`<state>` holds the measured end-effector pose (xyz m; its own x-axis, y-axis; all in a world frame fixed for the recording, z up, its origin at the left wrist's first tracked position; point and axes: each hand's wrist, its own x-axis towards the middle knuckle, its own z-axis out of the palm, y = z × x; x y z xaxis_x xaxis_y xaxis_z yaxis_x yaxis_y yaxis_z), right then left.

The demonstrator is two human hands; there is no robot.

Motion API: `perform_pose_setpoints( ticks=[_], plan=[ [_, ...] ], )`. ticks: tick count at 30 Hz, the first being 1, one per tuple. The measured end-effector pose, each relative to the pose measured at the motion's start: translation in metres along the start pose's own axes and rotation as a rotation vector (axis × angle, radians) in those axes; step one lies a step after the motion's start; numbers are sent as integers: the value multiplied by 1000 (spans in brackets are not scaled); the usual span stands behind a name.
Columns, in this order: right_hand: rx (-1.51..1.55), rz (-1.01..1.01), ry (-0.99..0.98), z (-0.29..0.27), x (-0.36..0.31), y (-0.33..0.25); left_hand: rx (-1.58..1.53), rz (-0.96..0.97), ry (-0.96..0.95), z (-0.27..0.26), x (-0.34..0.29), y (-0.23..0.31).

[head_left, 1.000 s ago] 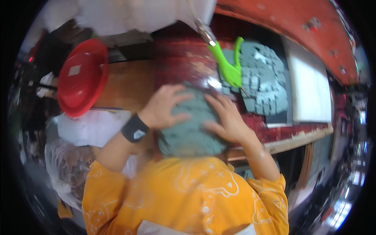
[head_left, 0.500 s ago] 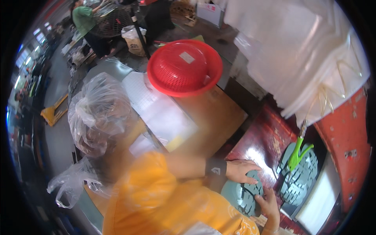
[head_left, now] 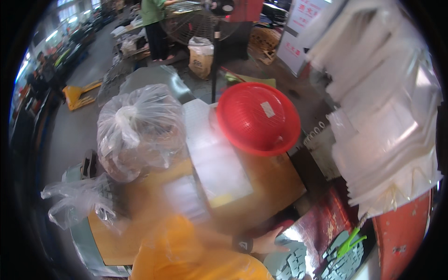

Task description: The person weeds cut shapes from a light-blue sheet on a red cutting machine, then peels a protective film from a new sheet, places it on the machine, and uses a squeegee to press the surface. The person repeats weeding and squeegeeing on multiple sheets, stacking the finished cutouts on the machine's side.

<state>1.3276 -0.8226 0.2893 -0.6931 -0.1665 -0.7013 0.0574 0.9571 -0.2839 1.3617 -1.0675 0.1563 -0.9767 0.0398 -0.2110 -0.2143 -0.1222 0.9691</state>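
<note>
My left hand [head_left: 266, 241], a dark band round its wrist, reaches in from the left at the lower edge. Its fingers look spread, though blurred, and lie just above a pale grey-green slotted piece [head_left: 290, 261] shaped like a shoe sole. Whether they touch it I cannot tell. My right hand is out of view. To the right lie more slotted pieces [head_left: 344, 256] of the same colour, with a bright green lever-handled tool [head_left: 349, 244] over them.
A red plastic colander [head_left: 252, 123] sits upside down beyond a brown board [head_left: 275, 172] and white sheets [head_left: 219, 163]. Filled clear bags [head_left: 140, 140] stand at left. Plastic sheets [head_left: 387, 116] hang at right above a red metal panel [head_left: 403, 233]. A person in green [head_left: 153, 14] stands far off.
The view has swung up, so everything sits lower. My right hand, earlier on the slotted piece, has left the picture. My left hand's fingers have spread.
</note>
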Motion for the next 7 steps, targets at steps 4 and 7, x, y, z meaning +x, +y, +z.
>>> perform_pose_setpoints(
  ticks=[4, 7],
  plan=[
    [196, -27, -123, 4, 7, -3, -353, -242, -197, -21, -3, -3],
    [58, -148, -142, 3, 18, -9, -447, -243, -249, -40, -26, 7]
  ],
)
